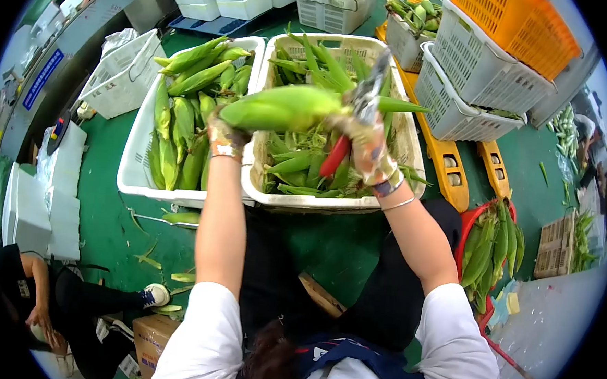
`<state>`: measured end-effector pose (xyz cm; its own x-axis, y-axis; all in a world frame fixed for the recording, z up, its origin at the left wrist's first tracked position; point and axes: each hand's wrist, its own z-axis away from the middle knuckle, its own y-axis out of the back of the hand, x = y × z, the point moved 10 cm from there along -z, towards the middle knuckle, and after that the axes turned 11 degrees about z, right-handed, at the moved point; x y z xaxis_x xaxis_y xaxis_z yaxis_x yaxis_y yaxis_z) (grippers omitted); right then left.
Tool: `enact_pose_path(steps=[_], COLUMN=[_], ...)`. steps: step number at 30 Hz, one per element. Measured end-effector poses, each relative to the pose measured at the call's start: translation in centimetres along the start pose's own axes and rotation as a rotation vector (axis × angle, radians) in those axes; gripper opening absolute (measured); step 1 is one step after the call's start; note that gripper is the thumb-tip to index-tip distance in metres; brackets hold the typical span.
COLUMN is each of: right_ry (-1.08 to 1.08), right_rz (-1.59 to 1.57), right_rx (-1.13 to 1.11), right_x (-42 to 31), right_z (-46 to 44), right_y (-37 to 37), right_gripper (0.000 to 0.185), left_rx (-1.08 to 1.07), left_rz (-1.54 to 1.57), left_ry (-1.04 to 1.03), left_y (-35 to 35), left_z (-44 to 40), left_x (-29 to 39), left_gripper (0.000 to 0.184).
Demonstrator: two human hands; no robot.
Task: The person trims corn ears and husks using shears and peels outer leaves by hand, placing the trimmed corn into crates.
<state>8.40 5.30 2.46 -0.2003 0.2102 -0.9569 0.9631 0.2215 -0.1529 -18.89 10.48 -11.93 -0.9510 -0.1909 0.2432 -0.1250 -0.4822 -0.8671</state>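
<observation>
My left hand (pixel 229 136), in a patterned glove, is closed round one end of a green ear of corn (pixel 280 107), held level above the crates. My right hand (pixel 369 146), also gloved, grips a cutting tool with a red handle (pixel 335 157) and a metal head (pixel 372 83) pointing up; it is at the corn's other end. Motion blurs this end. Below is a white crate (pixel 303 202) with loose husks and leaves (pixel 305 165). Left of it a second white crate (pixel 130 160) holds several ears in husk (pixel 183 125).
Stacked crates (pixel 460 84), an orange one (pixel 518 26) on top, stand at right beside a yellow pallet jack (pixel 448 171). A red container (pixel 464 232) holds corn near my right knee. Another person (pixel 41 279) sits at lower left. White foam boxes (pixel 62 204) stand at left.
</observation>
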Motion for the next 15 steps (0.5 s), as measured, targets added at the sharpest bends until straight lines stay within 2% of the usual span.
enact_pose_path(steps=[1,2,3,4,5,6,7,8,9,10,11,12,13,14,15], right_ry=[0.083,0.086,0.087,0.08,0.325,0.57,0.804,0.546,0.398,0.27,0.135,0.247,0.333,0.431,-0.173], right_rz=[-0.185,-0.236,-0.168,-0.097,0.068,0.512,0.963,1.226,1.091,1.096,1.093,1.248,1.422,1.591,1.544], right_rx=[0.019,0.092,0.194,0.296,0.318,0.334,0.328,0.309,0.36,0.305,0.249,0.227,0.195,0.177,-0.072], right_x=[-0.5,0.0,0.3,0.7,-0.1,-3.5,-5.9,-4.1,-4.7,-3.3,-1.2,0.2,0.7,1.2,5.8], right_z=[-0.6,-1.0,-1.0,-0.9,-0.2,1.2,2.9,1.5,1.6,0.7,-0.2,-1.3,-2.1,-2.9,-3.8], right_y=[0.1,0.5,1.4,2.3,2.4,1.6,0.4,2.2,2.9,4.0,5.9,6.5,5.9,5.2,7.3], right_gripper=[0.036,0.035,0.035,0.034,0.033,0.034,0.036,0.042,0.047,0.046,0.045,0.044,0.044,0.045,0.061], left_rx=[0.003,-0.121,-0.258,-0.273,-0.303,-0.322,-0.447,-0.166,-0.107,-0.08,-0.007,-0.011,-0.008,0.073,-0.011], left_rz=[-0.002,0.08,0.167,0.176,0.16,0.138,0.089,0.01,-0.132,-0.189,-0.212,-0.179,-0.136,-0.173,-0.247], left_ry=[-0.011,-0.012,-0.009,-0.01,-0.229,-0.448,-0.535,-0.805,-0.858,-0.994,-0.976,-1.062,-1.136,-1.104,-1.079], left_y=[1.1,0.0,-1.8,-2.3,-2.7,-2.3,-2.9,-1.7,-1.5,0.8,1.9,6.5,8.1,10.2,13.4], left_z=[-0.6,-0.1,0.2,0.5,2.0,3.2,3.6,7.1,8.8,9.0,11.8,10.4,13.9,16.9,18.3], left_x=[0.5,0.7,0.9,1.3,4.1,6.9,10.0,12.7,15.5,19.3,21.0,26.1,27.7,29.1,31.9], left_gripper=[0.036,0.034,0.033,0.033,0.032,0.032,0.03,0.031,0.032,0.033,0.031,0.029,0.026,0.025,0.025])
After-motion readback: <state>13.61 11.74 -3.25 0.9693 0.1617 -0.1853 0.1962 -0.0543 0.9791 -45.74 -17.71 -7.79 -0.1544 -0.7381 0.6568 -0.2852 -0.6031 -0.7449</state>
